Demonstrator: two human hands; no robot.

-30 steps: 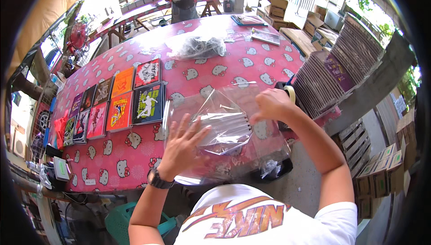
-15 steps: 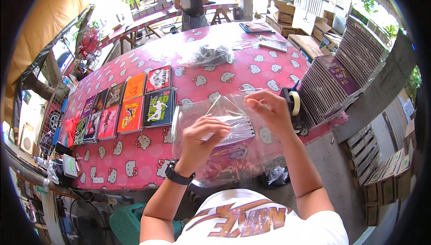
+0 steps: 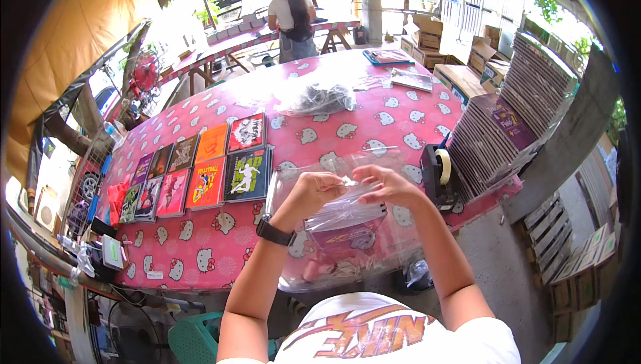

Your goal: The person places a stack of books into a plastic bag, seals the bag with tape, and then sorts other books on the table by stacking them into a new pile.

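In front of me a stack of purple spiral notebooks (image 3: 347,237) stands on the table inside a clear plastic bag (image 3: 294,187). My left hand (image 3: 310,194), with a dark watch on its wrist, pinches the gathered plastic above the stack. Close beside it, my right hand (image 3: 390,187) has its thumb and fingers apart, and nothing shows gripped between them. A small white bit shows at the left fingertips, too small to name. The bag's sides spread loosely around the notebooks and onto the tablecloth.
Rows of colourful notebooks (image 3: 210,180) lie on the pink table (image 3: 220,267) at left. A tape dispenser (image 3: 441,174) and tall notebook stacks (image 3: 491,144) stand right. Crumpled plastic (image 3: 317,99) lies farther back. Beyond, a person (image 3: 292,17) stands at another table.
My hands have come together above the notebooks. The right hand moved down and left, and its pinched fingers have parted. The plastic that stood up has been gathered down.
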